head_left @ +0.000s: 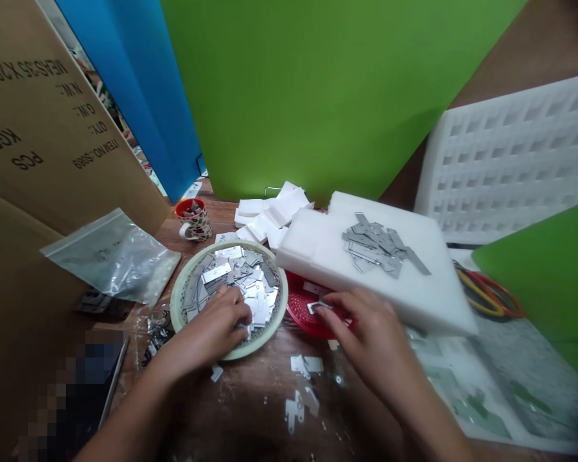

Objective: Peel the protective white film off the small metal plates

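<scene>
My left hand (225,316) reaches into a pale green round basket (178,301) heaped with flat metal plates (257,298). Its fingers are curled down among the plates, and what they grip, if anything, is hidden. To the right, my right hand (363,314) pinches a small metal plate (313,308) between thumb and fingers. That hand is over a red plastic basket (301,311), partly tucked under a white foam block (308,240). Another metal plate lies inside the red basket. A pile of grey metal plates (378,244) rests on top of the foam.
Loose metal pieces (296,410) lie on the wooden table near me. A mug (196,221), white paper pieces (270,218) and a plastic bag (115,256) surround the green basket. Cardboard (43,115) stands left, a green panel (308,96) behind. Orange-handled scissors (491,295) lie right.
</scene>
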Demonstrator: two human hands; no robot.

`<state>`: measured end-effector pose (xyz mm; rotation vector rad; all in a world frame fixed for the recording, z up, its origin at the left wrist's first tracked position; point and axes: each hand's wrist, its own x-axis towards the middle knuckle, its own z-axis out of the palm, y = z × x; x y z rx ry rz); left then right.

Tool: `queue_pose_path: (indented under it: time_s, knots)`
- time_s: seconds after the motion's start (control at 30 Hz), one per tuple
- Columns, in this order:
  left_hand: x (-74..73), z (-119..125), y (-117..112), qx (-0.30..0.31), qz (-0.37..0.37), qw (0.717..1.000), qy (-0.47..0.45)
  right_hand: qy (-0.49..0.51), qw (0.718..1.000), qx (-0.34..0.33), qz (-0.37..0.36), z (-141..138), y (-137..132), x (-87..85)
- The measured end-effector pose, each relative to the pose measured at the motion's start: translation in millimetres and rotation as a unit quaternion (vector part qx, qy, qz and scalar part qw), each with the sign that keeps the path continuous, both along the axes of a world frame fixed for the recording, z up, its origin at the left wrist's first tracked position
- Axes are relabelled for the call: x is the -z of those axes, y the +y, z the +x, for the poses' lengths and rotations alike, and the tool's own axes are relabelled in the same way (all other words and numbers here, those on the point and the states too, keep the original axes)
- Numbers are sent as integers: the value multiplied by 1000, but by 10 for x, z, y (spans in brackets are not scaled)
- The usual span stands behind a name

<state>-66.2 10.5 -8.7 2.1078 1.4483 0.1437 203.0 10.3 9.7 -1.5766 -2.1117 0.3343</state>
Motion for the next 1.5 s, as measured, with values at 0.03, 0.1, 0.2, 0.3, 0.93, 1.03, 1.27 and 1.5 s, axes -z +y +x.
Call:
queue_pose_path:
  time_s: [0.03,0.1,0.2,0.3,0.93,1.03,1.27,1.5]
  knots:
    - [11,27,3,12,-2,1000,10,9,1000,-11,-12,-33,-14,0]
    - [13,72,19,31,-10,999,22,26,999,-26,-28,-103,-28,-5]
    - [-28,76,68,54,-31,998,15,54,997,-35,-40,-162,-21,-10]
    - [-90,-5,133,78,-47,995,-34,86,993,-47,-69,-178,-10,2]
    - [-112,155,179,-327,-168,749,-551,467,827,-19,-313,-715,-31,168]
    - [-114,167,152,-320,-175,747,-556,438,861,-8,-258,-690,-40,179]
    - [-130,214,14,-312,-175,758,-545,149,967,-97,184,-487,-66,270]
    - [-181,266,-32,-287,-71,836,-463,409,910,21,-65,-521,-11,235]
